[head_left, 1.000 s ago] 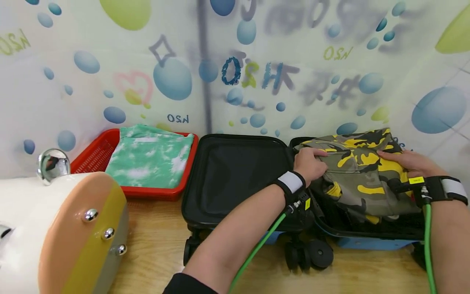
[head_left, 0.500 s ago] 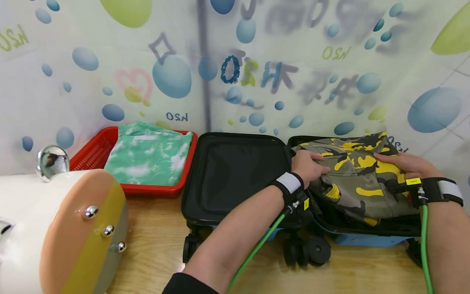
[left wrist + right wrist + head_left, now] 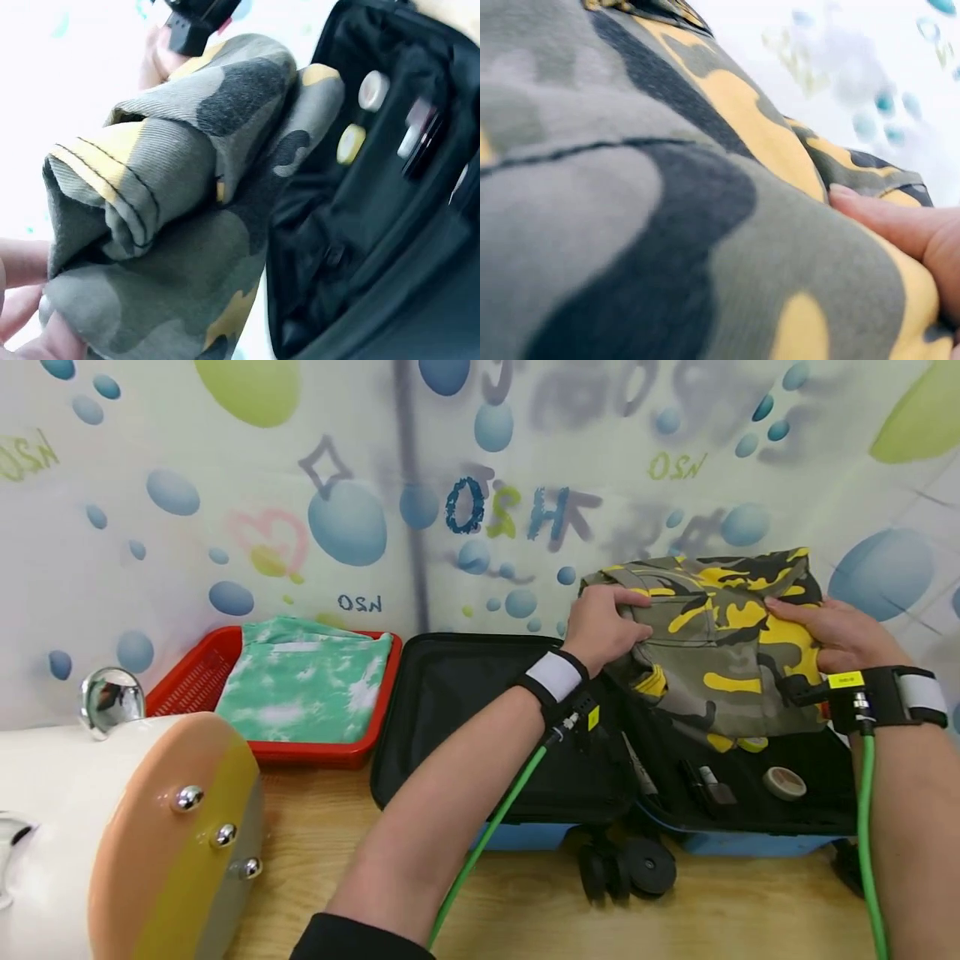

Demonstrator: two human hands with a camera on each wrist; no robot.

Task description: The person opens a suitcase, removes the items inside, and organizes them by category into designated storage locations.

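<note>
Left hand: my fingers pinch the camouflage garment
Right hand: my fingers pinch its right side
Suitcase: white roll near front edge

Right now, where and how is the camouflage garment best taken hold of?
Probably by its two opposite side edges, one grip from each side. The camouflage garment is a broad, soft, folded bundle held over the open suitcase, so a single grip would likely let it sag or unfold. The left grip holds the left edge, the right grip the right.
</note>
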